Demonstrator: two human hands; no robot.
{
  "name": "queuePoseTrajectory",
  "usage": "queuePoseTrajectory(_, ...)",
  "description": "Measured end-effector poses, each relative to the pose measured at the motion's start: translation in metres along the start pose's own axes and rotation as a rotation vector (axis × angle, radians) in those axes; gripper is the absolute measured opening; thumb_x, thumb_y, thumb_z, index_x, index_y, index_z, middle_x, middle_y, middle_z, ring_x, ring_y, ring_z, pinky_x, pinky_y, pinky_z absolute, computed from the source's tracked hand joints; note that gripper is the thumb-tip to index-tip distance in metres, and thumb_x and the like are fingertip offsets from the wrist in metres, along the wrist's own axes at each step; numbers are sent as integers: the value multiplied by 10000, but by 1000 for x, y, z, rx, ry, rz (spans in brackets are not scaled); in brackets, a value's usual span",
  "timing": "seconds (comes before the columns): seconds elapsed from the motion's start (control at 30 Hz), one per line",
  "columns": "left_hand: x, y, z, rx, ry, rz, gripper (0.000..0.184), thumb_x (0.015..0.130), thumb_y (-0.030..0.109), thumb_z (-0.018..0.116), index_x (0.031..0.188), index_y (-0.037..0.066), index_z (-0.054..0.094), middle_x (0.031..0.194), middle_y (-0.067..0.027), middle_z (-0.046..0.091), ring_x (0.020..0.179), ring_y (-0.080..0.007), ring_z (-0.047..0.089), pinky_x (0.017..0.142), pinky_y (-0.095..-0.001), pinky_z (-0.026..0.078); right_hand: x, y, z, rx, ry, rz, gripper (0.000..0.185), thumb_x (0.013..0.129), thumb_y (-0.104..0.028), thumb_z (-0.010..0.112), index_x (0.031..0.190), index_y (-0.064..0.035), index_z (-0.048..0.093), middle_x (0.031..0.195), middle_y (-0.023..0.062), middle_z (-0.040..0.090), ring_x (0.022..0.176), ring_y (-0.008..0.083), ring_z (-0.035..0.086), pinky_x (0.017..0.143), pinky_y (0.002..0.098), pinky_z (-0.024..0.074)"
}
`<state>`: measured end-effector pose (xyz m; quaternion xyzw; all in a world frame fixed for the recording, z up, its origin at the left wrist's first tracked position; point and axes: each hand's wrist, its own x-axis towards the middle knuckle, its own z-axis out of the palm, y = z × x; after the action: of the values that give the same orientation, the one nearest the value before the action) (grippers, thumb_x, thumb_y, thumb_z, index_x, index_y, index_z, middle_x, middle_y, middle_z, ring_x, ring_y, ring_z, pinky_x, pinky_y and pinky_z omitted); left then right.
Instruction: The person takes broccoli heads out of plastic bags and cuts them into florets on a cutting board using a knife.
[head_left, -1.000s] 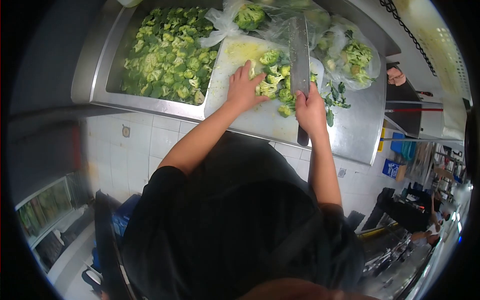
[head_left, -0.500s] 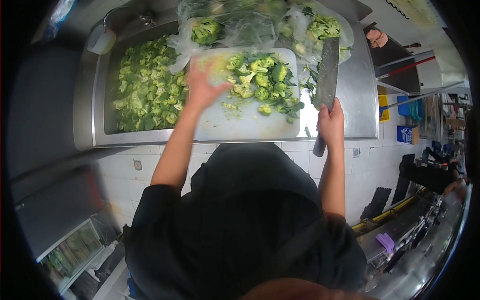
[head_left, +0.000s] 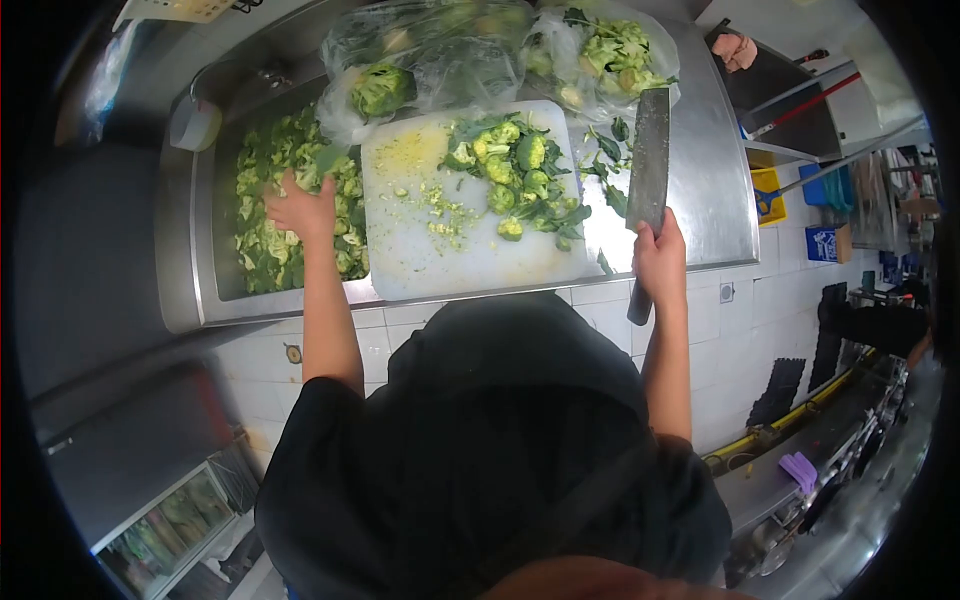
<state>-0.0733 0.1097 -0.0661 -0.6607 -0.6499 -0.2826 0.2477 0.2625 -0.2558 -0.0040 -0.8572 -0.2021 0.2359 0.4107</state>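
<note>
My left hand (head_left: 303,210) is over the sink of cut broccoli (head_left: 345,235), its fingers spread apart among the florets. A piece of green shows just beyond its fingertips; I cannot tell whether they touch it. My right hand (head_left: 660,255) is wrapped round the handle of a cleaver (head_left: 650,150), whose broad blade points away from me and carries green bits. Between my hands lies a white cutting board (head_left: 400,265). Broccoli florets and leaves (head_left: 530,175) are heaped on its right half, with small crumbs scattered near its middle.
Clear plastic bags (head_left: 440,60) of broccoli stand behind the board, and another bag (head_left: 615,60) holds stems and leaves. Loose leaves (head_left: 612,170) lie on the steel counter (head_left: 715,200). A white container (head_left: 195,125) hangs at the sink's back left corner.
My left hand has moved left from the board to over the sink. Fewer florets lie on the board's middle. The cleaver stays in my right hand, and the whole view has shifted slightly.
</note>
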Motion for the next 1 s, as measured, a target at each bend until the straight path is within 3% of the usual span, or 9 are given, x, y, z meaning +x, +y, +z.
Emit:
queuePoseTrajectory(0.17, -52, 137, -15, -1094, -801, 285, 578, 768, 392, 851, 1232, 97, 674, 1223, -183, 633, 1164, -396, 586, 1030, -473, 454, 11, 4, 5, -27, -21, -44, 248, 967, -117, 550, 1170, 24, 560, 857, 248, 683, 769, 424, 665, 735, 462, 513)
queuePoseTrajectory(0.2, -62, 172, -43, -920, -783, 574, 623, 807, 442, 803, 1337, 161, 637, 1285, -195, 620, 1230, -379, 566, 1073, -465, 432, 12, 6, 8, -35, -31, -39, 248, 967, -117, 550, 1170, 24, 560, 857, 248, 683, 769, 424, 665, 735, 462, 513)
queuePoseTrajectory(0.27, -77, 229, -61, -719, -1014, 666, 663, 821, 477, 756, 1403, 211, 585, 1324, -214, 605, 1253, -404, 556, 1069, -473, 437, 16, 10, 15, 9, -61, -128, 176, 996, -67, 530, 1156, 1, 505, 643, 14, 520, 492, 98, 503, 449, 288, 435)
queuePoseTrajectory(0.4, -61, 248, -52, -716, -1264, 594, 569, 831, 307, 742, 1359, 172, 579, 1281, -198, 627, 1148, -376, 631, 982, -447, 502, 12, 11, 18, 4, -91, -149, 219, 1000, -79, 538, 1195, 14, 505, 648, 23, 536, 491, 107, 505, 448, 297, 439)
queuePoseTrajectory(0.43, -58, 237, -52, -714, -1265, 595, 569, 831, 307, 742, 1359, 172, 579, 1281, -198, 627, 1148, -376, 631, 982, -447, 502, 9, 8, 18, 6, -92, -148, 219, 1000, -79, 538, 1195, 14, 505, 648, 23, 536, 491, 107, 505, 448, 297, 439)
queuePoseTrajectory(0.53, -51, 166, -36, -1294, -1175, 143, 331, 759, 120, 772, 994, 80, 542, 888, -99, 626, 822, -222, 627, 753, -342, 516, -2, 1, 22, -9, -113, -71, 315, 964, -123, 555, 1220, 61, 542, 931, 309, 687, 899, 489, 671, 794, 502, 519)
queuePoseTrajectory(0.67, -80, 76, -21, -964, -1108, 122, 348, 757, 81, 807, 827, 65, 467, 731, -5, 522, 683, -152, 505, 657, -328, 471, -8, -4, 53, -144, -293, -108, 441, 960, -164, 573, 1331, 62, 497, 983, 343, 674, 962, 510, 653, 847, 523, 516)
queuePoseTrajectory(0.73, -114, 48, -12, -1091, -1181, -113, 343, 803, 114, 824, 770, 60, 486, 732, 1, 561, 704, -115, 530, 640, -304, 476, -10, -4, 80, -240, -333, -290, 409, 958, -159, 589, 1300, 56, 524, 837, 251, 693, 781, 427, 682, 761, 466, 527)
queuePoseTrajectory(1.0, -163, 43, -44, -1341, -1033, -450, 218, 859, 84, 804, 798, 24, 604, 920, -87, 686, 791, -102, 625, 725, -261, 520, -25, -46, 136, -366, -623, -374, 357, 949, -146, 568, 1244, 52, 533, 886, 330, 663, 870, 527, 634, 792, 573, 486)
